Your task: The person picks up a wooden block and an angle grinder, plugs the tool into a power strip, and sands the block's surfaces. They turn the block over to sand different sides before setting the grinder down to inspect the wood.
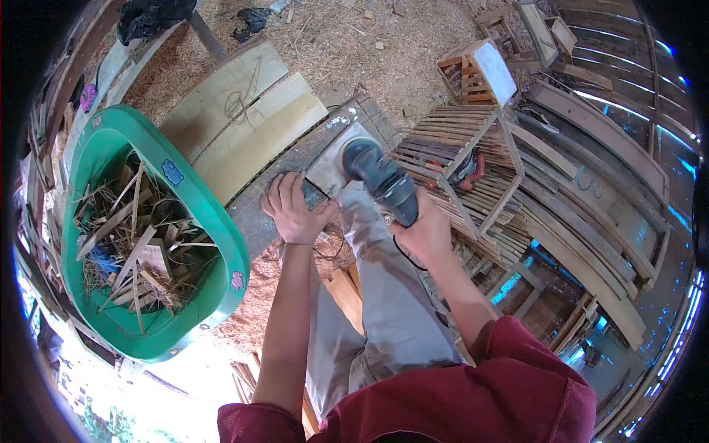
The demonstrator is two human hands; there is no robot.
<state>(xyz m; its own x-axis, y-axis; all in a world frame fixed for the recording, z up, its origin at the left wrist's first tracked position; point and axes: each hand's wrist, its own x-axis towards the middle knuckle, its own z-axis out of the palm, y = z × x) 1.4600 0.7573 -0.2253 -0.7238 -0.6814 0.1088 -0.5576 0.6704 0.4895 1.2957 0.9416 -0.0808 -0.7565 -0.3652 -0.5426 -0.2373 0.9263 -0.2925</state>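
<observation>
My right hand (425, 230) is wrapped around the rear body of a dark handheld power sander (380, 181). The sander's round head rests over a pale, flat piece of wood (329, 168) on the worn workbench (255, 214). To the left, my left hand (295, 213) lies palm down with fingers spread, at the near edge of the bench. Its thumb points toward the pale piece. A dark cord runs down from the sander beside my right leg.
A green plastic tub (235, 255) with wood scraps (140, 251) stands at left. Long pale boards (258, 140) lie beyond the bench. At right are a slatted wooden crate (454, 144) and stacked planks (576, 229). Shavings (332, 44) cover the floor.
</observation>
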